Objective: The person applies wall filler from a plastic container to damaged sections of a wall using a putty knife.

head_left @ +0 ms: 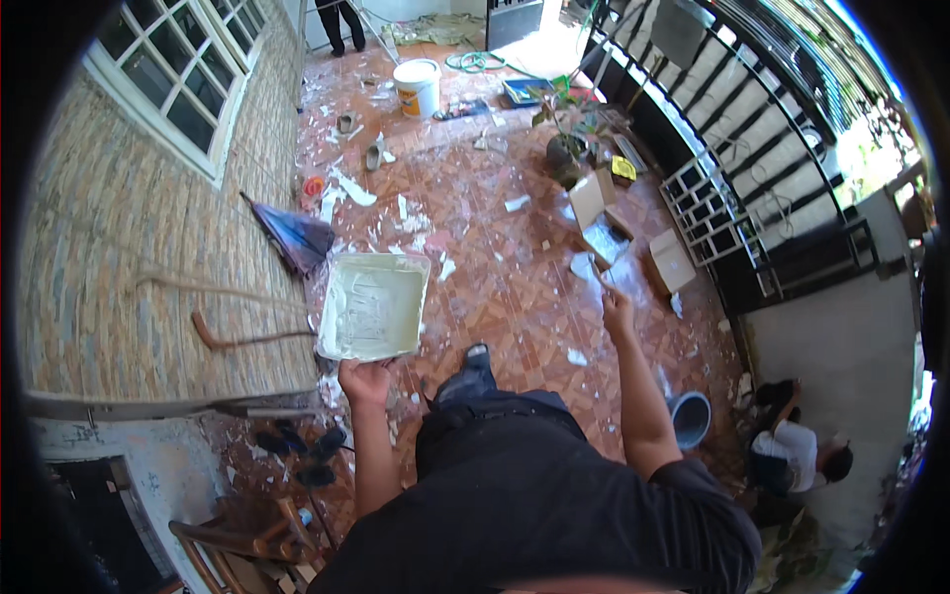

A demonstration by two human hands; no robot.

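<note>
My left hand grips the near edge of a paint tray. The tray is square and white, its inside coated with pale cream paint. Out to the right, my right hand is closed on a thin stick-like handle that points forward. What sits at the handle's far end is hard to make out against the pale patches on the floor.
Paint scraps litter the tiled floor. A folded umbrella leans on the stone-clad wall at left. Ahead stand a white bucket and an open cardboard box. At right are a grey bucket and a crouching person.
</note>
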